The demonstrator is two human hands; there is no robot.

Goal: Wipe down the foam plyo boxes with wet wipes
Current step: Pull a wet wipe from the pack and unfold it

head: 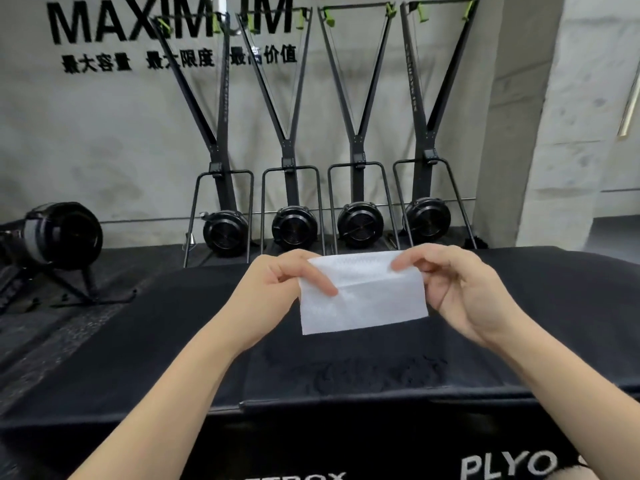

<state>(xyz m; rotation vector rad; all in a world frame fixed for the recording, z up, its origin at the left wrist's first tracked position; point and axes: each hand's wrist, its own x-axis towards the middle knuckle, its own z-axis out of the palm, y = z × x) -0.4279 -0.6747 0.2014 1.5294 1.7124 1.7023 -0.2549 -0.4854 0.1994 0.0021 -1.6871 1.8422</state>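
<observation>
Head view looks down over a large black fabric-covered foam plyo box (145, 344), its top face spreading across the lower frame and white "PLYO" lettering showing on its near side. Both bare hands hold a thin white rectangular wet wipe (363, 292) in the air just above the middle of that top face, not touching it. The left hand (273, 289) pinches the wipe's upper left corner between thumb and forefinger, the other fingers curled in; the right hand (453, 292) pinches the upper right edge the same way, its remaining fingers loosely bent behind the sheet. A crease runs across the wipe, so it seems partly folded, and the step in hand looks like spreading it out before wiping. To do that well, draw the two corners apart gently until the sheet lies flat, then lay it under an open palm and press it on the box in long overlapping strokes. Four black ski-trainer machines (294, 188) stand against the grey wall (114, 140) behind.
</observation>
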